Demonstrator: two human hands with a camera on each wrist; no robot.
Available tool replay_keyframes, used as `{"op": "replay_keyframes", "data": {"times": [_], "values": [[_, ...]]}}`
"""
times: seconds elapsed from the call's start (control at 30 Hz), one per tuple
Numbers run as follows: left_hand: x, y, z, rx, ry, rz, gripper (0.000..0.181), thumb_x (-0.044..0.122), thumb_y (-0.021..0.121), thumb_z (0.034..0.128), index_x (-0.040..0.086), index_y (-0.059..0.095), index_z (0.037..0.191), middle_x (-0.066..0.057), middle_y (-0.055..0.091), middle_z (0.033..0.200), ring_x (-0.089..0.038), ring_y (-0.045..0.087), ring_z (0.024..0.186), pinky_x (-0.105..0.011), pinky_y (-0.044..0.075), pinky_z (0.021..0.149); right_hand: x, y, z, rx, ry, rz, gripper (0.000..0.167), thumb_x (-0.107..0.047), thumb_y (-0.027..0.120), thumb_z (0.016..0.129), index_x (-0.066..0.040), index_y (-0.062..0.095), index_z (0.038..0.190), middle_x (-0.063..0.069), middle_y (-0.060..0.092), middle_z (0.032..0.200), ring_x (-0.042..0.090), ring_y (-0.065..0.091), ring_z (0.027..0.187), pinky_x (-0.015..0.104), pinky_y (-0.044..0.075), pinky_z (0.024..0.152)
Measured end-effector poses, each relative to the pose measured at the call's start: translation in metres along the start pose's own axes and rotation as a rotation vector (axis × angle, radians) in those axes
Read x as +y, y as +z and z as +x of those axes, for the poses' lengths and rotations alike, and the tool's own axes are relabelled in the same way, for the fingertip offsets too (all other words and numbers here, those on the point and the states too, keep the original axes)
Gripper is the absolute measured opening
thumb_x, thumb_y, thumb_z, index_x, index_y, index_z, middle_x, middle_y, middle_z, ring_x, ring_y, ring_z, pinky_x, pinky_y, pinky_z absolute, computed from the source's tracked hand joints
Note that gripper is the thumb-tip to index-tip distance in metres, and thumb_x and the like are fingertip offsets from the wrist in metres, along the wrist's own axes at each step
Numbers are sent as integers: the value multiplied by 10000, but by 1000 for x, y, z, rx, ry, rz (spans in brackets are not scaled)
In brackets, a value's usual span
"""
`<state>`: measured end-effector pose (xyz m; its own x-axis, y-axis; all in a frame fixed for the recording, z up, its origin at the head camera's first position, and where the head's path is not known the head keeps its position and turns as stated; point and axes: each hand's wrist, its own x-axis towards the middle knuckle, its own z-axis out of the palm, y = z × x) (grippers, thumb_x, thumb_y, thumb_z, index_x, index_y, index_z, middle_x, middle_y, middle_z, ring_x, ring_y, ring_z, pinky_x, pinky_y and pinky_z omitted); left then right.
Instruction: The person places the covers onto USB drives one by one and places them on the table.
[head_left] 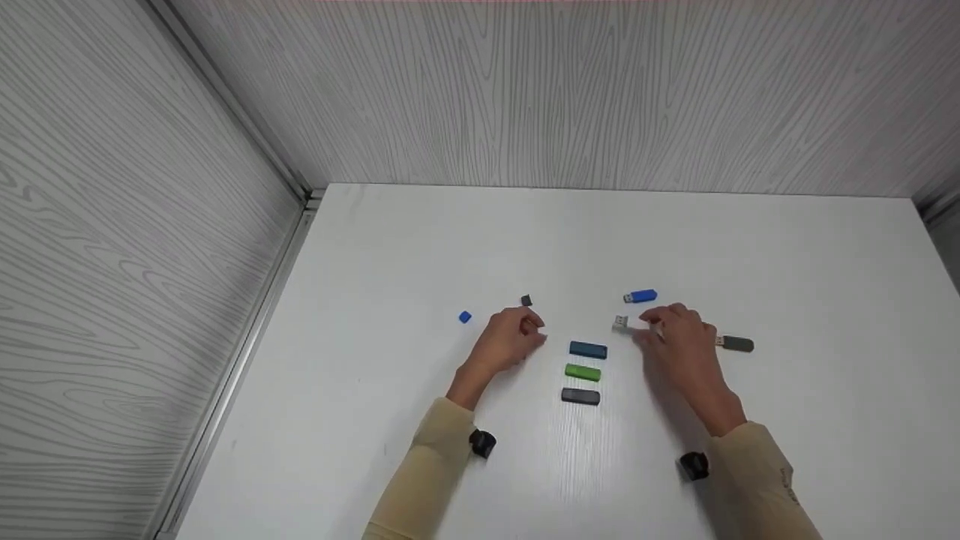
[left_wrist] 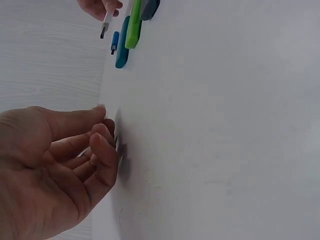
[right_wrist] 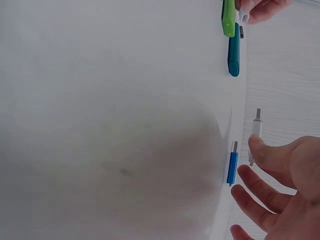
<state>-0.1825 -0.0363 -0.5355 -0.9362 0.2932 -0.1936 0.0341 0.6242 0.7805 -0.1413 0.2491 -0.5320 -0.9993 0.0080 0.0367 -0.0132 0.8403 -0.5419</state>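
Observation:
A white USB stick (head_left: 620,322) (right_wrist: 256,130), metal plug bare, is pinched between thumb and fingers of the right hand (head_left: 686,349) (right_wrist: 285,180). The left hand (head_left: 510,341) (left_wrist: 65,160) pinches a small white cap (right_wrist: 244,16), seen in the right wrist view but hidden by fingers in the left wrist view. Between the hands lie a teal stick (head_left: 589,350), a green one (head_left: 583,372) and a dark grey one (head_left: 580,396). The two hands are apart.
Beyond the right hand lies an uncapped blue stick (head_left: 643,296); right of it, an uncapped grey stick (head_left: 738,344). A blue cap (head_left: 465,317) and a dark cap (head_left: 526,300) lie near the left hand. Wood-grain panels (head_left: 487,97) border the white table (head_left: 405,240).

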Motion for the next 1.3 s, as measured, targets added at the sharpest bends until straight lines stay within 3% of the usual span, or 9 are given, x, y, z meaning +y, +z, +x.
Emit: {"op": "replay_keyframes", "data": {"times": [0.2, 0.47, 0.63, 0.93, 1.17, 1.3], "values": [[9, 6, 7, -9, 42, -21, 234, 166, 713, 1008, 57, 731, 1214, -73, 766, 1051, -97, 636, 821, -267, 546, 792, -9, 6, 1, -20, -31, 58, 258, -146, 673, 1030, -19, 708, 1252, 205, 708, 1163, 395, 603, 1118, 626, 420, 1051], [24, 19, 14, -7, 216, 9, 256, 200, 715, 1018, 116, 730, 1259, -19, 771, 1085, -70, 573, 835, -192, 486, 777, -18, 14, -1, -16, -101, 62, 262, -178, 704, 1019, -48, 721, 1246, 163, 735, 1135, 335, 625, 1040, 507, 483, 932], [27, 23, 14, -13, 233, 44, 228, 195, 706, 1024, 147, 727, 1245, -6, 778, 1091, -49, 565, 813, -181, 464, 755, -21, 17, -1, -1, -126, 65, 256, -178, 725, 1005, -72, 734, 1237, 140, 741, 1113, 309, 607, 1003, 471, 481, 884], [27, 26, 13, -44, 264, 25, 228, 177, 683, 1038, 130, 711, 1260, -13, 754, 1083, -42, 558, 819, -169, 462, 758, -23, 20, -2, 2, -163, 43, 245, -144, 750, 980, -66, 742, 1211, 137, 740, 1123, 319, 645, 1028, 503, 533, 887], [29, 27, 14, -58, 287, 38, 235, 169, 676, 1042, 105, 704, 1266, -30, 749, 1093, -42, 570, 845, -175, 476, 779, -27, 17, -3, -36, -176, 100, 263, -107, 733, 988, -32, 712, 1239, 154, 721, 1134, 307, 644, 1060, 496, 558, 931], [31, 26, 14, -48, 292, 36, 239, 161, 687, 1033, 103, 712, 1263, -44, 758, 1102, -58, 595, 878, -191, 499, 808, -27, 17, -2, -19, -207, 130, 254, -82, 738, 975, -11, 712, 1218, 160, 722, 1106, 296, 638, 1034, 489, 557, 916]]}}
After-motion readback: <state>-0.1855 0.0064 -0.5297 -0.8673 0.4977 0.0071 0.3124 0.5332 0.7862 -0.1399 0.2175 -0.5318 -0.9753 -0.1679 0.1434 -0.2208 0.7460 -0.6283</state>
